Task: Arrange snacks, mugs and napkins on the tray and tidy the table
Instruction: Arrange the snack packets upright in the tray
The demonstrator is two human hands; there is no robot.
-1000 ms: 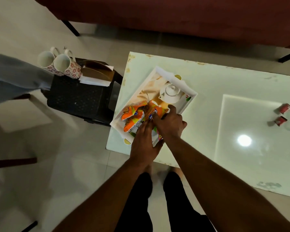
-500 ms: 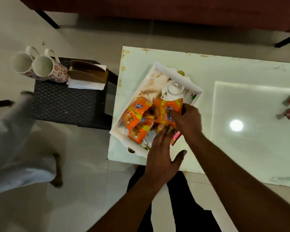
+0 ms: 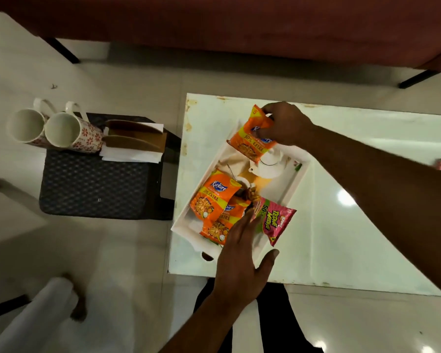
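Note:
A white tray [image 3: 297,179] lies slanted on the left part of the white table [image 3: 367,225]. My right hand [image 3: 285,124] grips an orange snack packet [image 3: 251,138] and holds it over the tray's far end, above the printed teapot picture. Two orange packets [image 3: 215,200] and a pink packet [image 3: 275,221] lie at the tray's near end. My left hand [image 3: 242,256] is flat, fingers apart, its fingertips touching those packets. Two floral mugs [image 3: 61,128] and a holder with white napkins [image 3: 134,142] sit on a black stool [image 3: 94,184] to the left.
A dark red sofa [image 3: 239,24] runs along the far side. Another person's light-clothed leg and foot [image 3: 61,301] stand at the lower left on the floor. A small red item [image 3: 439,163] lies at the table's right edge. My legs are below the table's near edge.
My right hand has lifted one orange packet from the pile and carried it toward the tray's far end. The pink packet is now uncovered. My left hand stays flat at the near packets.

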